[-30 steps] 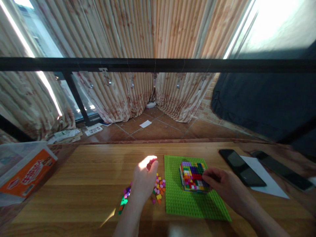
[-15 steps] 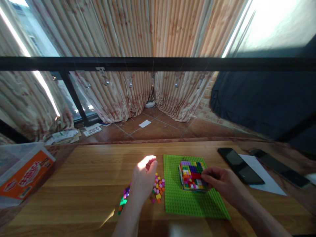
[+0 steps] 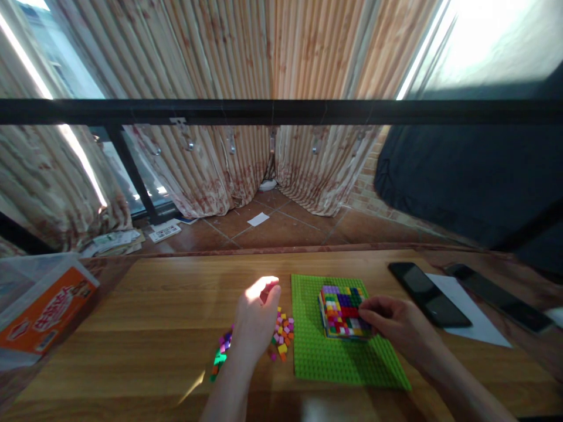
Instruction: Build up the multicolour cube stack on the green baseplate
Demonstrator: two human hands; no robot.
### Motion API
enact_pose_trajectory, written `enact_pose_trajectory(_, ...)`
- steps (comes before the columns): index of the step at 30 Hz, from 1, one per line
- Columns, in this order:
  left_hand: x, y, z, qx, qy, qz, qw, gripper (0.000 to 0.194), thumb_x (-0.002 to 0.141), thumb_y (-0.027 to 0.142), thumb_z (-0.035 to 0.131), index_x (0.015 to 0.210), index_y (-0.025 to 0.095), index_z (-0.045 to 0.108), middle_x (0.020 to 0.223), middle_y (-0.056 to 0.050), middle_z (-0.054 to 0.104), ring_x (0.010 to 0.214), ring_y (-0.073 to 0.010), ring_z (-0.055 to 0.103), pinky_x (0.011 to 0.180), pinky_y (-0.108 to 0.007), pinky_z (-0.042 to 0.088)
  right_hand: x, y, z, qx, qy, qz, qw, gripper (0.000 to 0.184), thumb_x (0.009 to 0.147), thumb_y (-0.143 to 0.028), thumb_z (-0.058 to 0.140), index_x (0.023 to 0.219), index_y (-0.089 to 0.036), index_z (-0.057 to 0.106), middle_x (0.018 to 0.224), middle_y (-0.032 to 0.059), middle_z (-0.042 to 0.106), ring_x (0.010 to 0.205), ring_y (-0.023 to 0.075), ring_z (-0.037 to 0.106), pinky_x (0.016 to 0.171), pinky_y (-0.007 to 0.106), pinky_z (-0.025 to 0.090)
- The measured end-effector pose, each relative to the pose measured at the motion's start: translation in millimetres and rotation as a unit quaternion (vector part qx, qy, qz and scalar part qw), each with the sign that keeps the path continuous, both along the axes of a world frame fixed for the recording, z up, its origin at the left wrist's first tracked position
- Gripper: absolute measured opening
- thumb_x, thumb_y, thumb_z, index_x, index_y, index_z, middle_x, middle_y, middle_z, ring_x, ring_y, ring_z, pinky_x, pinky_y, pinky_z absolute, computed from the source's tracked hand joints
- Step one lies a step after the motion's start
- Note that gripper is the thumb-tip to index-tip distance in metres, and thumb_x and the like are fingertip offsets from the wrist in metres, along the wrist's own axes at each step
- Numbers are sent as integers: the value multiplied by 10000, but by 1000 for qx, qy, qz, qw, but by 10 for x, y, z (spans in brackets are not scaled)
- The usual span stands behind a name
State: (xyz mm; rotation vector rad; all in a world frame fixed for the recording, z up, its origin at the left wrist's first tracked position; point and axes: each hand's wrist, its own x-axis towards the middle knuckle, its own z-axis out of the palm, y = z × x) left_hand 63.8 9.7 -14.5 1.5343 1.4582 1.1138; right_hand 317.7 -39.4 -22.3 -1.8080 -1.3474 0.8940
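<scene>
A low block of multicoloured toy bricks [image 3: 341,308] sits on the green baseplate [image 3: 334,366]. At the block's right edge is my right hand [image 3: 389,319], thumb and forefinger pinched together over the top bricks. Whatever lies between those fingertips is hidden. My left hand [image 3: 259,313] hovers left of the baseplate with its fingers curled in toward the thumb; I cannot make out what they hold. Loose small bricks [image 3: 282,337] lie beside it, between hand and baseplate. More loose bricks [image 3: 220,354] show on the other side of my left wrist, partly covered by it.
Right of the baseplate, a black phone [image 3: 428,295] rests partly on a white sheet of paper [image 3: 484,331], with a second dark phone [image 3: 499,298] beyond. A clear plastic tub [image 3: 39,266] with an orange label stands at the far left of the wooden table [image 3: 145,328].
Hardly anything differs. Both hands keep their places, the right at the block's edge and the left beside the loose bricks; the whole view shifts very slightly.
</scene>
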Motion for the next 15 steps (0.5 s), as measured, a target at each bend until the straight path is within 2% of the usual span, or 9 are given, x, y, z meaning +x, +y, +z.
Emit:
enact_pose_trajectory(7, 11, -1, 4, 17, 10, -10, 1000, 199, 779, 297, 534, 880, 193, 671, 811, -13, 708, 756, -170, 639, 715, -290, 475, -60, -11, 15, 11, 12, -12, 1000, 193, 665, -358, 596, 639, -181, 668, 545, 10, 636, 482, 127, 541, 454, 235, 388)
enact_pose_trajectory(11, -16, 13, -33, 7, 0, 8, 1000, 216, 777, 311, 541, 896, 189, 674, 842, -26, 714, 784, -178, 648, 732, -300, 481, -21, -13, 35, 11, 25, -10, 1000, 206, 685, -370, 606, 674, -176, 676, 551, 9, 632, 489, 126, 540, 458, 231, 387)
enact_pose_trajectory(15, -147, 51, -24, -12, -34, 58, 998, 260, 764, 340, 565, 946, 185, 670, 881, -42, 711, 819, -185, 650, 735, -302, 489, -32, -29, 139, 76, 39, -77, 993, 264, 677, -422, 641, 737, -168, 679, 629, 33, 656, 545, 141, 563, 478, 229, 407)
